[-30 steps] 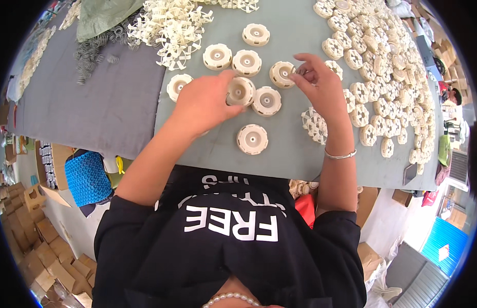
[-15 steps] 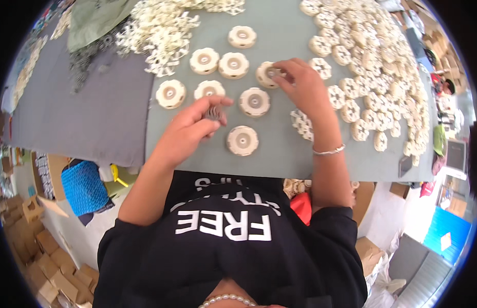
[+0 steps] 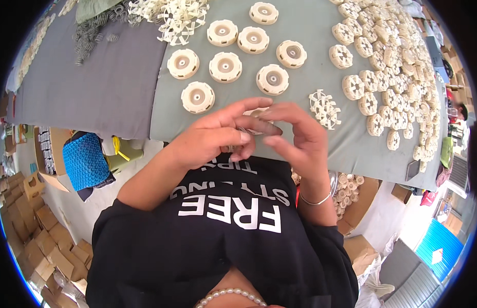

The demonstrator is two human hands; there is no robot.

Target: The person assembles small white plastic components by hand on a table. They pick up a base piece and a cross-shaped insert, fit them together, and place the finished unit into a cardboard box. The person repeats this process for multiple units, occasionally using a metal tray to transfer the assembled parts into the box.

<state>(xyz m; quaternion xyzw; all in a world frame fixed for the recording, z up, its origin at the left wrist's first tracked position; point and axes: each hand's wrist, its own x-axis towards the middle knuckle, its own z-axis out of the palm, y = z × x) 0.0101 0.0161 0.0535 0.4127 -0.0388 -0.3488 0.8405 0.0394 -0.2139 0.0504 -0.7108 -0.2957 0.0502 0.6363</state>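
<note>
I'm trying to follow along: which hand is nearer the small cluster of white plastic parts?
Right: the right hand is on the wearer's side of the small cluster of white plastic parts, slightly left, apart from it; the left hand is farther left.

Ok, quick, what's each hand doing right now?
Left hand: partly curled; whether it holds anything cannot be told.
Right hand: loosely open, close against the left; no held item visible.

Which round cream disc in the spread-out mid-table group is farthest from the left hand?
The cream disc at the group's far end, topmost in the picture; every other one lies lower, closer to the left hand.
</note>
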